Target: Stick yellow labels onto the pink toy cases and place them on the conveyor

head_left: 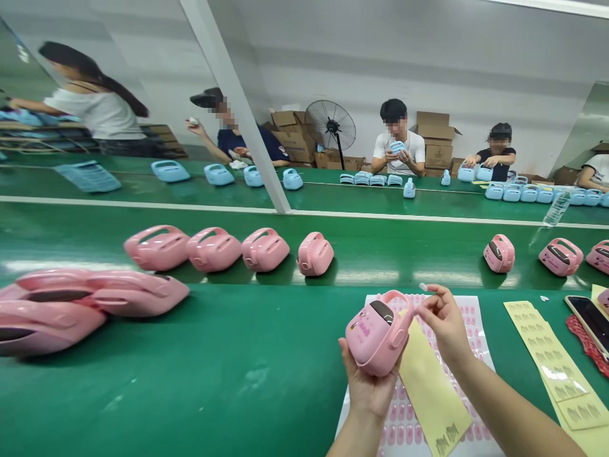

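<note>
My left hand [368,387] is wrapped round the underside of a small pink handled device [373,343]. The device has a dark window, a printed front and a carrying handle, and is tilted. At the handle's right side is my right hand [442,320], its fingers bent and drawn together. A small white piece [423,287] shows at one of its fingertips; what else those fingers grip is too small to make out. Beneath the hands, a yellow backing strip [435,393] overlies a white sheet of pink oval stickers [402,435].
Several pink devices [157,247] line the green belt ahead, with a cluster [137,293] at my left. Yellow sticker sheets [547,355] and a phone [590,324] lie at right. Beyond a slanted post [238,101], co-workers handle blue devices; a bottle [557,208] stands there.
</note>
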### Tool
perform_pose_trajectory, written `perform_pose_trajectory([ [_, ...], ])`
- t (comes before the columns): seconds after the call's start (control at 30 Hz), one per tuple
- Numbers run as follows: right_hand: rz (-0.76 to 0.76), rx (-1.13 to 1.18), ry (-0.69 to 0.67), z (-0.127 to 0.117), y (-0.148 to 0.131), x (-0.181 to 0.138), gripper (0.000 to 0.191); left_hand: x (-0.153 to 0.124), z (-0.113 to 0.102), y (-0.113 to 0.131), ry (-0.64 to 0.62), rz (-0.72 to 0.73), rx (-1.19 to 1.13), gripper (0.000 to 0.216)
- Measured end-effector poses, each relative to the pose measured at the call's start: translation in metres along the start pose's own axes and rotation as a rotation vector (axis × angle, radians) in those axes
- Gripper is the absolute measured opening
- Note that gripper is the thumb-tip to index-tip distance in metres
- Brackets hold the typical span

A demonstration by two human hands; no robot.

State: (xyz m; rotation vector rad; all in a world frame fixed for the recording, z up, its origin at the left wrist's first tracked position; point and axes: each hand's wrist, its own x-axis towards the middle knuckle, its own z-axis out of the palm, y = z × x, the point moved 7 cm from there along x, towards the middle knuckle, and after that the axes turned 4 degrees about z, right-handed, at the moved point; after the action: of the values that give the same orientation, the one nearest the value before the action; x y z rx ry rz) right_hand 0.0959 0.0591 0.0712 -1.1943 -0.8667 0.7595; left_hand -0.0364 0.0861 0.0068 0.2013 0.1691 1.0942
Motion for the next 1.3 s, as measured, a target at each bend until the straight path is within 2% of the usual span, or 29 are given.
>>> perform_pose_trajectory([
  [0.1, 0.017, 0.056, -0.130, 0.025, -0.009, -0.021, 0.037, -0.004, 0.000, -0.003, 0.065, -0.041, -0.013, 0.057],
  [0.2, 0.023, 0.051, -0.135, 0.035, -0.008, -0.031, 0.032, -0.008, 0.003, -0.007, 0.132, -0.081, -0.066, 0.053],
  [0.37, -0.016, -0.007, -0.130, 0.032, -0.004, -0.030, 0.028, -0.014, 0.006, -0.014, 0.355, -0.087, -0.192, 0.048],
  [0.53, -0.044, -0.107, -0.227, 0.031, -0.005, -0.026, 0.027, -0.016, 0.012, -0.016, 0.380, -0.070, -0.151, 0.048],
  [0.8, -0.075, -0.249, -0.207, 0.032, -0.012, -0.024, 0.029, -0.019, 0.013, -0.016, 0.483, -0.017, -0.145, 0.049],
  [0.9, -0.227, -0.323, -0.191, 0.033, -0.015, -0.027, 0.028, -0.020, 0.013, -0.015, 0.510, -0.007, -0.123, 0.050],
  [1.03, -0.625, -0.517, -0.069, 0.032, -0.030, -0.043, 0.027, -0.021, 0.009, -0.014, 0.531, 0.005, -0.133, 0.043],
  [1.1, -0.776, -0.666, -0.025, 0.035, -0.035, -0.051, 0.026, -0.021, 0.007, -0.015, 0.535, -0.003, -0.140, 0.040],
  [1.2, -0.839, -0.842, 0.025, 0.039, -0.038, -0.057, 0.026, -0.020, 0.000, -0.017, 0.531, -0.027, -0.137, 0.039],
  [1.3, -0.771, -0.894, 0.078, 0.034, -0.037, -0.049, 0.034, -0.018, -0.008, -0.019, 0.470, -0.057, -0.142, 0.041],
])
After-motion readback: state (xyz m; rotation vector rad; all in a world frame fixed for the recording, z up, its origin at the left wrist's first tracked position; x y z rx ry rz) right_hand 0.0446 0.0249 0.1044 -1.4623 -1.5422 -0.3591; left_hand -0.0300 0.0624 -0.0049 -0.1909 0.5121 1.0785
